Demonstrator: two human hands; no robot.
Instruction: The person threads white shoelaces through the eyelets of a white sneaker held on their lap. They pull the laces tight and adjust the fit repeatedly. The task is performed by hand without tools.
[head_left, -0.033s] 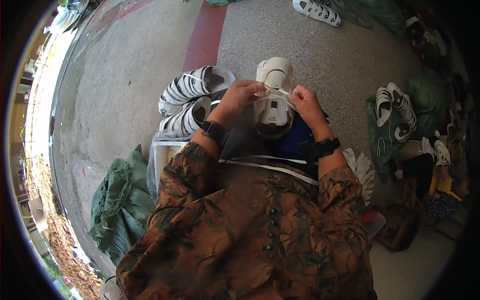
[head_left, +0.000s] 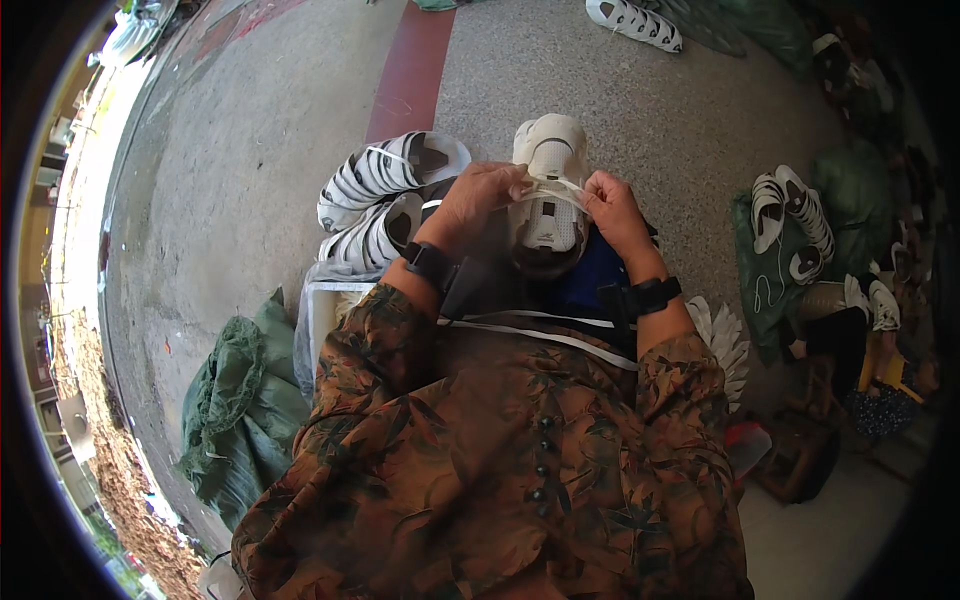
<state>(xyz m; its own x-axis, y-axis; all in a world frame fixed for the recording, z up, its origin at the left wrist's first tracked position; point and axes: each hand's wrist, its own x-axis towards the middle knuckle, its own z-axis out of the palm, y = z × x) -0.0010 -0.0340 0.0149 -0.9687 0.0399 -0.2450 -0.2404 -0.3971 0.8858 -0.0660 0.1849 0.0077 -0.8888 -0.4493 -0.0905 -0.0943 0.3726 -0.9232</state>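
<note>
Tension's the thing here: with left hand [head_left: 478, 200] and right hand [head_left: 612, 208] each in a closed grip on the white lace [head_left: 550, 188], pull evenly across that white shoe [head_left: 548, 190].

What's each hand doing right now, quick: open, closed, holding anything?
Left hand: closed, pinching the white lace of the white shoe.
Right hand: closed, pinching the same lace from the other side.

1. Garment: brown shirt [head_left: 500, 470] with dark leaf print, elbow-length sleeves.
2. Closure: row of small dark buttons [head_left: 545, 460] down the front.
3. Wrists: black band [head_left: 430, 265] on left, black band [head_left: 650, 297] on right.
</note>
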